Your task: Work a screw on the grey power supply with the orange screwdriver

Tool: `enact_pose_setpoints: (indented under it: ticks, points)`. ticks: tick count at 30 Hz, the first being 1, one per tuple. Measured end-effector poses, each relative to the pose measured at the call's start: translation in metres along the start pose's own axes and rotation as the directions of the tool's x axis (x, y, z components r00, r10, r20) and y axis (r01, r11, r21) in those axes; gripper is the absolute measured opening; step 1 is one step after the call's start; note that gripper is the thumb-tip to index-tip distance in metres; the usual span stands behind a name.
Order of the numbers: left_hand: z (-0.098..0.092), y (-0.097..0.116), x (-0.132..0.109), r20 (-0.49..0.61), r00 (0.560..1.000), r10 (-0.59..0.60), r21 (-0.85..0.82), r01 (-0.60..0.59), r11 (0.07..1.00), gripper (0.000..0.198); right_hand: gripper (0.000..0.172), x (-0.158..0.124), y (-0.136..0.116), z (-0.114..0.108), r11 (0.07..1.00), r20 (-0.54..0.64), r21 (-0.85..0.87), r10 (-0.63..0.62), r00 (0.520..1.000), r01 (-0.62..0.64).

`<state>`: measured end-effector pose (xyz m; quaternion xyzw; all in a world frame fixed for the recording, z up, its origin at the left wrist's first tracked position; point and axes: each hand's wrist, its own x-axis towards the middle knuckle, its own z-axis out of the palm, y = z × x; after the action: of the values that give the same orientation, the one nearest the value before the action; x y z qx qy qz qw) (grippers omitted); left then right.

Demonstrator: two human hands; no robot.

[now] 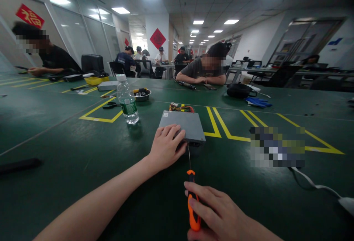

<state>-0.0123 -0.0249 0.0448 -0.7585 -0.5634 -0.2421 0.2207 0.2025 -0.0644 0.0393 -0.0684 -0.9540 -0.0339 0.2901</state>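
Observation:
A grey metal computer power supply (186,121) lies on the green table with a bundle of coloured wires (181,108) at its far side. My left hand (168,145) grips its near left part, fingers over the top and thumb at the front edge. An orange and black screwdriver (194,213) is in my right hand (214,207), fingers and thumb around its handle. The thin shaft points away from me, and its tip reaches the front face of the power supply, near the socket. What the tip meets there is too small to make out.
A water bottle (128,102) stands left of the power supply, with a metal bowl (142,94) of small items behind it. Blue gloves (257,102) and a black case (239,90) lie at the far right. A white cable (312,182) runs along the right. Two people sit across the table.

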Motion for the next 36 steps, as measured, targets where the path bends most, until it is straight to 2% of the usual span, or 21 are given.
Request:
enact_pose_setpoints:
  ticks: [3,5,9,12,16,20,25,27,33,36]
  points:
    - [0.0,0.0,0.0,-0.007,1.0,-0.002,-0.001,0.002,1.0,0.031,0.037,0.002,0.0,-0.004,1.0,0.091,-0.008,0.003,0.996,-0.003]
    - [0.0,0.0,0.0,-0.003,1.0,-0.002,-0.005,0.002,1.0,0.031,0.031,0.004,0.0,-0.007,0.999,0.104,-0.034,-0.017,0.994,0.02]
    - [0.0,0.0,0.0,0.003,1.0,-0.003,-0.006,0.003,1.0,0.03,0.023,0.002,-0.003,-0.005,0.999,-0.006,-0.048,-0.016,1.0,0.016]
    - [0.0,0.0,0.0,-0.001,1.0,-0.005,-0.014,0.005,1.0,0.03,0.026,-0.001,-0.003,0.001,0.999,-0.059,-0.032,0.017,0.998,-0.019]
    - [0.0,0.0,0.0,-0.005,1.0,-0.007,-0.021,0.007,1.0,0.03,0.031,0.0,-0.002,0.001,1.0,-0.029,0.002,0.004,1.0,-0.004]
    - [0.0,0.0,0.0,-0.008,1.0,-0.013,-0.017,0.013,1.0,0.03,0.03,0.004,-0.001,-0.008,0.999,0.086,-0.041,-0.01,0.996,0.013]
    - [0.0,0.001,0.0,-0.013,1.0,-0.014,-0.015,0.013,1.0,0.029,0.029,0.003,0.0,-0.004,0.999,-0.014,-0.032,-0.009,1.0,0.008]
    - [0.0,0.001,0.0,-0.012,1.0,-0.011,-0.014,0.011,1.0,0.029,0.029,0.001,0.0,-0.001,1.0,-0.022,-0.028,-0.004,1.0,0.003]
    - [0.0,0.001,-0.001,-0.014,1.0,-0.016,-0.014,0.016,1.0,0.03,0.038,0.002,0.002,-0.007,0.999,0.15,-0.032,-0.01,0.989,0.015]
    - [0.0,0.001,-0.001,-0.005,1.0,-0.017,-0.019,0.017,1.0,0.03,0.031,0.003,0.001,-0.007,0.999,0.121,-0.036,-0.004,0.993,0.009]
